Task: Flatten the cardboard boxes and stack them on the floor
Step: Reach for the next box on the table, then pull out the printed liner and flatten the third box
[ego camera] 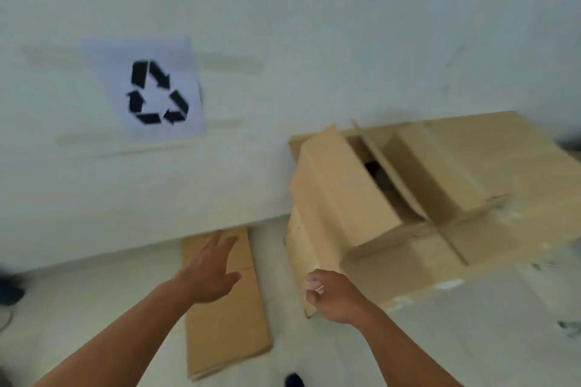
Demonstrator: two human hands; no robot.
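Cardboard box [339, 185] edge held in right grip [333, 297]; left grip [210, 273] spread open, empty.

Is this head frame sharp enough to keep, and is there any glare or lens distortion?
Head view: motion blur smears the white paper recycling sign and the open tan cardboard box; the left hand and the right hand gripping that box's edge look soft. Head view lighting is flat, no glare, faint shadows; the wide-angle lens bows the base of the white wall.
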